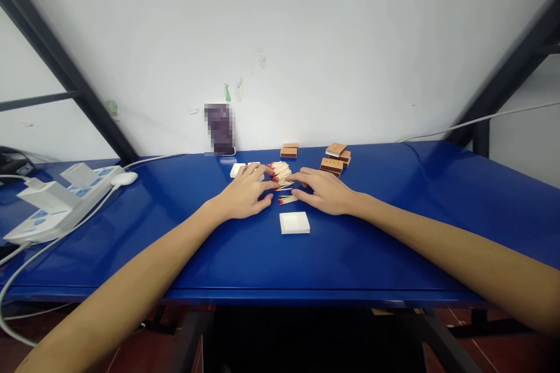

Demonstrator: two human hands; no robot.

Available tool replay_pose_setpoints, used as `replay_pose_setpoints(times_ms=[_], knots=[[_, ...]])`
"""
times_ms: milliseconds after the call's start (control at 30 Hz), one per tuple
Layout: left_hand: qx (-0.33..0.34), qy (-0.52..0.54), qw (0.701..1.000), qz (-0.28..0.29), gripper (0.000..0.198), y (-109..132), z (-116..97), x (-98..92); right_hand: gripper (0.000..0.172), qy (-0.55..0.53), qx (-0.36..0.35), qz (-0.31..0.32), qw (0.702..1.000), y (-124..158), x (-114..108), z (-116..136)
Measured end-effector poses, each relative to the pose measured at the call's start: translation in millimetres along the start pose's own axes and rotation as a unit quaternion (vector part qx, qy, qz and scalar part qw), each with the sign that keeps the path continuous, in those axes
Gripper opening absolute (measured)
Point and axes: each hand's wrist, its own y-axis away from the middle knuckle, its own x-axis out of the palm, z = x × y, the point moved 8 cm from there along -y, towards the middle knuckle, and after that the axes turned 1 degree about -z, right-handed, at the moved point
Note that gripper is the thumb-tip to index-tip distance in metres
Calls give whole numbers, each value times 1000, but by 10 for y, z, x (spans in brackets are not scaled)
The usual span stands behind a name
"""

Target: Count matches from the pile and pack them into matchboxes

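Observation:
A pile of red-tipped matches (pixel 281 171) lies on the blue table between my hands. My left hand (pixel 249 191) is at its left side, fingers spread, the fingertips by the red heads. From the right, my right hand (pixel 322 189) reaches in with fingers apart, its index fingertip at the wooden ends. A small group of matches (pixel 287 200) lies nearer me, close to the right thumb. Closer still sits a white matchbox tray (pixel 294 222). Two more white trays, one of them a white tray (pixel 237 170), are partly behind my left hand.
Brown matchbox sleeves and boxes (pixel 331 165) stand behind my right hand, with stacked matchboxes (pixel 289 151) by the wall. A phone (pixel 221 130) leans on the wall. White power strips (pixel 65 204) with plugs and cables occupy the left.

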Motion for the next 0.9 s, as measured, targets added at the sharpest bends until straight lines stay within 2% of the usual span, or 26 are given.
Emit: replay_pose_setpoints(times_ms=[300, 733, 900], knots=[[1, -13, 1000, -1, 32, -6, -7, -24, 41, -1, -6, 0, 1000, -6, 0, 7], [-8, -8, 1000, -17, 30, -15, 21, -17, 32, -16, -43, 0, 999, -4, 0, 54], [-8, -7, 1000, -14, 32, -10, 27, -3, 33, -20, -35, -6, 999, -4, -15, 52]])
